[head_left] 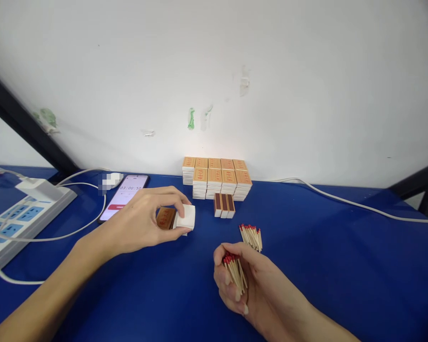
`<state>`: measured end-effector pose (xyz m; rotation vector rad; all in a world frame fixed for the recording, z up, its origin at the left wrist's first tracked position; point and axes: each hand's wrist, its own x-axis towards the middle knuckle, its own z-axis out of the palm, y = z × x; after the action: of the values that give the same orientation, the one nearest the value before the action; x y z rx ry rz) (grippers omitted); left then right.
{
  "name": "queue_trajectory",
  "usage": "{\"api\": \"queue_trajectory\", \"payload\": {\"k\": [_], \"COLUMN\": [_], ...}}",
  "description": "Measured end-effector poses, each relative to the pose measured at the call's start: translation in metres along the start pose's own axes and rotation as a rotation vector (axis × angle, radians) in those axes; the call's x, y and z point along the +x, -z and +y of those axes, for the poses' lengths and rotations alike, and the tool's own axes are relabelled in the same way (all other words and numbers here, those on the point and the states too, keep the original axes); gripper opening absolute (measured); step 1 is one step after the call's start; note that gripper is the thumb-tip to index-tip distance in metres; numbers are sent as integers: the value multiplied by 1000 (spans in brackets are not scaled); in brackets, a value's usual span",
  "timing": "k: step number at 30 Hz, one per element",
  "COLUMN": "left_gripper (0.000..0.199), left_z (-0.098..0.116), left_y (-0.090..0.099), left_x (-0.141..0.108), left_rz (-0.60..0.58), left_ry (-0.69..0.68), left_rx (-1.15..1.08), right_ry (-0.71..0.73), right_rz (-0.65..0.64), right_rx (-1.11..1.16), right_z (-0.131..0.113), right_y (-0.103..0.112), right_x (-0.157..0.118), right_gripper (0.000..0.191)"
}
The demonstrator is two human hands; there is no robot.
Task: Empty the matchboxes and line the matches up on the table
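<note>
Between the thumb and fingers of my left hand (148, 216) is a white matchbox tray (186, 217). An orange-brown matchbox sleeve (165, 218) shows beneath that hand, beside the tray. My right hand (244, 280) curls around a bunch of red-tipped matches (236, 273) in its palm. Just beyond it, a loose pile of matches (251, 237) lies on the blue table. A few matchboxes (224, 205) stand on edge, dark striking sides up, in front of the stacked matchboxes (221, 178) near the wall.
At the left, a phone (126, 192) showing a timer lies near a white power strip (24, 218) with cables looping over the table (328, 285). Another white cable (342, 198) runs along the back right. Dark metal frame bars (24, 123) rise at both sides.
</note>
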<state>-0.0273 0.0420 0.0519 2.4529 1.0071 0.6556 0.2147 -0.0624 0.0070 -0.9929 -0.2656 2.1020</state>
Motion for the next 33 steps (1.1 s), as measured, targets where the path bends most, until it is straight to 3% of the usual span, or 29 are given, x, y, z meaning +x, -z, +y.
{"api": "queue_trajectory", "payload": {"k": [19, 33], "left_gripper": [70, 79], "left_z": [-6, -11], "left_y": [-1, -4], "left_x": [-6, -7], "left_rz": [-129, -159], "left_ry": [130, 127], "left_rx": [42, 49], "right_ry": [-21, -33], "right_rz": [-11, -28], "right_rx": [-13, -28], "right_z": [6, 7], "right_y": [6, 6], "right_x": [1, 3], "right_gripper": [26, 25]}}
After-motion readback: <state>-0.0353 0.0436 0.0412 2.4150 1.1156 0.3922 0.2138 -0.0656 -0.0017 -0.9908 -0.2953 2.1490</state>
